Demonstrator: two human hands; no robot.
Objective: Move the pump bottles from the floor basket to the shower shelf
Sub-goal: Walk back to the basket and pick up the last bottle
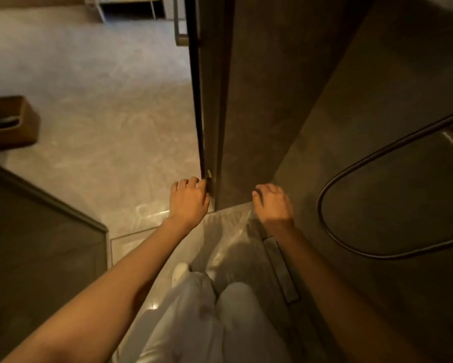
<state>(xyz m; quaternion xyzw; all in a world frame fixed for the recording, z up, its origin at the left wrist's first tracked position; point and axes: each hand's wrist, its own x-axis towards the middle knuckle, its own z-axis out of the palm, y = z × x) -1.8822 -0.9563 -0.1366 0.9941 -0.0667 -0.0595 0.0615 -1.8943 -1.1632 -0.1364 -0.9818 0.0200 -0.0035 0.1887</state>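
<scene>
A brown floor basket (24, 127) stands on the tiled floor at the left edge of the view, with something dark inside that I cannot make out. No pump bottle shows clearly, and the shower shelf is out of view. My left hand (188, 203) hangs palm down by the bottom edge of the dark door frame (207, 100), fingers loosely curled and holding nothing. My right hand (272, 204) hovers in front of the dark wall, fingers apart and empty. Both hands are far from the basket.
A black shower hose (351, 174) loops across the dark wall on the right. A glass panel edge (63, 208) runs along the lower left. A floor drain strip (281, 268) lies by my legs. A shelf unit (128, 6) stands far back.
</scene>
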